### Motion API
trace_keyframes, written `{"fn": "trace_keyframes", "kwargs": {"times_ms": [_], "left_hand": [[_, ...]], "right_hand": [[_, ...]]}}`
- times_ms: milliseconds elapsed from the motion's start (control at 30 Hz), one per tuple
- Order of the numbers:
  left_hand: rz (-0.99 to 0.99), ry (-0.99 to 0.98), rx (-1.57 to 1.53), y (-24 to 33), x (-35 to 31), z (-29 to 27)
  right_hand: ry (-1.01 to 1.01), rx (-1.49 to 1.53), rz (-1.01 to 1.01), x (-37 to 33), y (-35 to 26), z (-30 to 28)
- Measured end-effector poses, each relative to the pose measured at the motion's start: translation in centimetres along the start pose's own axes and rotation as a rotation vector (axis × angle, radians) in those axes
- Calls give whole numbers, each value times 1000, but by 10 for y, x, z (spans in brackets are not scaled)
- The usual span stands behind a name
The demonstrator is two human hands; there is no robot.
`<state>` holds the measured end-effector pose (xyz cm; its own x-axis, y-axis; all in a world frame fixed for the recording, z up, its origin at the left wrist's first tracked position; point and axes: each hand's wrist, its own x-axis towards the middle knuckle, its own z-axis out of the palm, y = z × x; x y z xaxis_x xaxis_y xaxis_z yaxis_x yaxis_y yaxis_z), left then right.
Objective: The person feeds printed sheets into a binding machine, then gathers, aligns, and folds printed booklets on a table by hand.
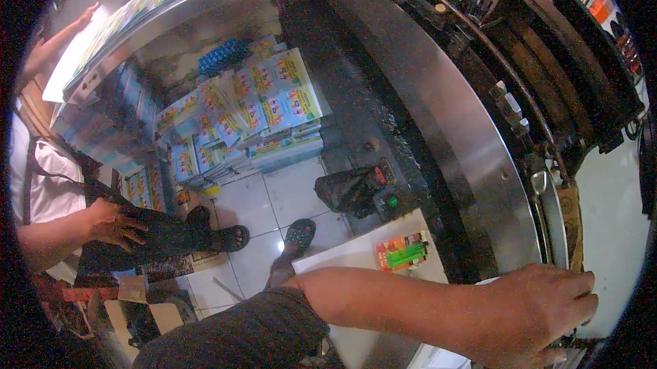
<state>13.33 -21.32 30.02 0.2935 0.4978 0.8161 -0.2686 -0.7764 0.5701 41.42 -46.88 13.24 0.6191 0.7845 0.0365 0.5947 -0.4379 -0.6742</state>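
My left hand point(530, 311) reaches in from the lower left on a bare forearm below a dark sleeve. It is beside the machine's metal edge at the lower right, back of the hand up and fingers curled down. What they hold, if anything, is hidden. A long metal handle-like part point(539, 198) stands just beyond the hand. Under the forearm is a pale board point(342, 246) bearing an orange packet point(415, 240) with a bright green plastic piece point(405, 255) on it. White paper sheets point(438, 357) show below the wrist. My right hand is out of view.
A dark machine with rollers point(547, 61) and a steel side panel point(472, 116) fills the right. Stacks of printed sheets point(253, 105) stand on the tiled floor beside a black bag point(349, 187). At left, another person's hand point(113, 224) rests over dark trousers; sheets lie on a metal-edged table point(171, 23).
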Motion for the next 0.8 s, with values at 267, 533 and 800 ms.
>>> {"fn": "trace_keyframes", "kwargs": {"times_ms": [267, 533, 800], "left_hand": [[29, 17, -3, -2, 2, 1], [-49, 557, 58, -35, 16, -60], [-1176, 1437, 115, -298, -139, -229]], "right_hand": [[132, -72, -111, 3, 34, 2], [99, -102, 23, 0, 12, -6], [-18, -236, -93, 6, 0, -2]]}}
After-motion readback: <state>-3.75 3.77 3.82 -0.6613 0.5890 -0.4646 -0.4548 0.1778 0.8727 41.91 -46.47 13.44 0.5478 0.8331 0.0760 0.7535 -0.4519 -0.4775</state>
